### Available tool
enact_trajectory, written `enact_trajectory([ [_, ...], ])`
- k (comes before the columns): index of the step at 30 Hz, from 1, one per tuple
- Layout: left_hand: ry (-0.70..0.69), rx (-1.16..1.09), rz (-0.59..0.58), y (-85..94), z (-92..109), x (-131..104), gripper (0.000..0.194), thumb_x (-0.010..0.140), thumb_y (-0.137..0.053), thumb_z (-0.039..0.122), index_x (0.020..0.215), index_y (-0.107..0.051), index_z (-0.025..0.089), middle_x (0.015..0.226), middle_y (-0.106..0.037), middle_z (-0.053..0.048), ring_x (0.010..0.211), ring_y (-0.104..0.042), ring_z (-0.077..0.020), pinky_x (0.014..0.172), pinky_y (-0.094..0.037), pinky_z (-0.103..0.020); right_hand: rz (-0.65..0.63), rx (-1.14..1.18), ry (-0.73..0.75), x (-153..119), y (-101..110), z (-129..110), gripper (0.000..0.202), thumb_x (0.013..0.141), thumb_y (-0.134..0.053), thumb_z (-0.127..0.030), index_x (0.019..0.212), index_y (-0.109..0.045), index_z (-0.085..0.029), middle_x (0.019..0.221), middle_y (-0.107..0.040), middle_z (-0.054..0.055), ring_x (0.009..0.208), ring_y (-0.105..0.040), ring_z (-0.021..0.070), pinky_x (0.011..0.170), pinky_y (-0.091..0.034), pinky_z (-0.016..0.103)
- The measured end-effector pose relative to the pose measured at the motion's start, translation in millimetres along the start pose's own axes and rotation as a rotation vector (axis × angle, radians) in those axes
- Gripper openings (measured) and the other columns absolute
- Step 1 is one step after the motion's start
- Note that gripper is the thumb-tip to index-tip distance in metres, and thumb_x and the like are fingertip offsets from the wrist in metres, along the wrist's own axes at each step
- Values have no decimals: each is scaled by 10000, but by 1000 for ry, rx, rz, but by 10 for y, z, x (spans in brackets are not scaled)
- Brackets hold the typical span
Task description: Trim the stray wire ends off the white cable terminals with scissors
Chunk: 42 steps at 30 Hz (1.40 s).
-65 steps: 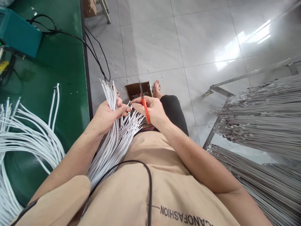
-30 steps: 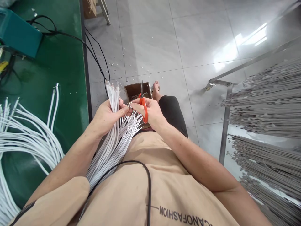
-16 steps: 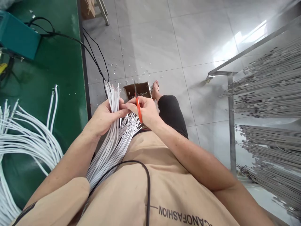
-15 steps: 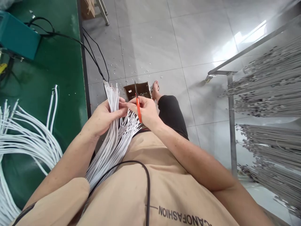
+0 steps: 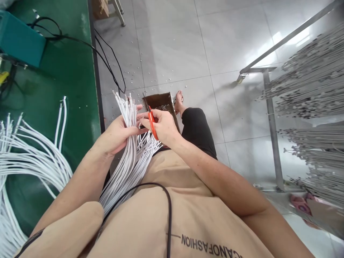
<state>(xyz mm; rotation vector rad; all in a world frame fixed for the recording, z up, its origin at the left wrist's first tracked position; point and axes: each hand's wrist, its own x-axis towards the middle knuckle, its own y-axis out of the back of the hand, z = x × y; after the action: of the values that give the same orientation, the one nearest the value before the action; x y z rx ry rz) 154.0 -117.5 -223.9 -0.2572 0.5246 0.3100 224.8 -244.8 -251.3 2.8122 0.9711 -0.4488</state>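
Note:
A thick bundle of white wires [image 5: 130, 143] rises from my lap, with its upper ends loosely fanned out. My left hand [image 5: 119, 132] is wrapped round this bundle below the tips. In my right hand [image 5: 165, 125] are red-handled scissors [image 5: 152, 123], their dark blades pointing up and away from me. The fingertips of my right hand are close to those of my left, beside the bundle. Whether they pinch a single wire is too small to make out. More wire ends [image 5: 152, 141] spread below my right hand, across my lap.
A brown box [image 5: 159, 96] holding small scraps stands on the floor past my hands. The green table [image 5: 80, 75] at left carries a teal device [image 5: 23, 39], black cables and more white wires [image 5: 34, 154]. At right is a metal rack [image 5: 272, 125] hung with wires.
My right hand has shifted slightly left towards the bundle, and the scissors have tilted leftward. The wire tips above my left hand have spread more. The view has shifted a little.

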Motion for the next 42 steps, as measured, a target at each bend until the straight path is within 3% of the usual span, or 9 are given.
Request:
enact_trajectory([
  [4,-4,257,86,67,54,-9,484,624,-693,135,1100,-606,140,1032,-672,-81,969,-625,-220,867,-511,-378,-16,124,-38,-19,20,121,213,702,-645,-337,778,-686,-142,649,-615,-9,631,-532,118,632,-429,253],
  [8,-72,598,89,118,74,-33,185,707,-678,262,834,-620,140,846,-665,-34,837,-609,-186,821,-459,-328,-48,275,-81,-49,6,117,215,701,-634,-325,774,-685,-130,632,-609,-12,641,-523,104,660,-418,238],
  [10,-95,645,89,106,63,-44,176,689,-696,261,718,-562,152,795,-628,-12,801,-586,-167,778,-438,-295,-36,264,-98,-57,-5,99,214,711,-615,-330,766,-681,-134,619,-583,-24,613,-496,92,640,-405,227],
  [15,-142,586,124,55,-2,-35,267,679,-706,266,651,-457,172,760,-576,16,734,-511,-121,745,-400,-266,-18,4,29,-55,32,109,211,707,-609,-327,812,-678,-156,665,-582,-30,624,-484,97,609,-382,219],
  [19,-154,529,130,63,-10,4,270,648,-729,308,622,-494,178,755,-580,2,730,-510,-139,735,-404,-272,-8,-217,31,-78,130,142,252,767,-564,-380,805,-665,-152,739,-626,0,651,-508,110,630,-378,233],
  [25,-176,484,149,56,18,49,198,635,-732,298,634,-577,175,747,-580,-13,737,-515,-151,747,-417,-282,-74,-696,97,-92,207,161,241,817,-500,-331,695,-615,-158,749,-618,25,641,-504,121,606,-329,249],
  [36,-205,592,242,49,-34,60,308,615,-727,247,614,-424,193,716,-617,18,690,-547,-138,708,-414,-279,-158,-1027,92,-122,204,-24,250,844,-473,-334,790,-656,-171,817,-675,81,764,-630,205,684,-392,300],
  [42,-159,717,282,30,9,33,195,634,-722,277,651,-543,199,753,-663,6,741,-599,-169,735,-433,-300,-160,-1072,94,-122,212,4,328,876,-465,-404,784,-667,-163,823,-686,89,767,-641,214,663,-393,301],
])
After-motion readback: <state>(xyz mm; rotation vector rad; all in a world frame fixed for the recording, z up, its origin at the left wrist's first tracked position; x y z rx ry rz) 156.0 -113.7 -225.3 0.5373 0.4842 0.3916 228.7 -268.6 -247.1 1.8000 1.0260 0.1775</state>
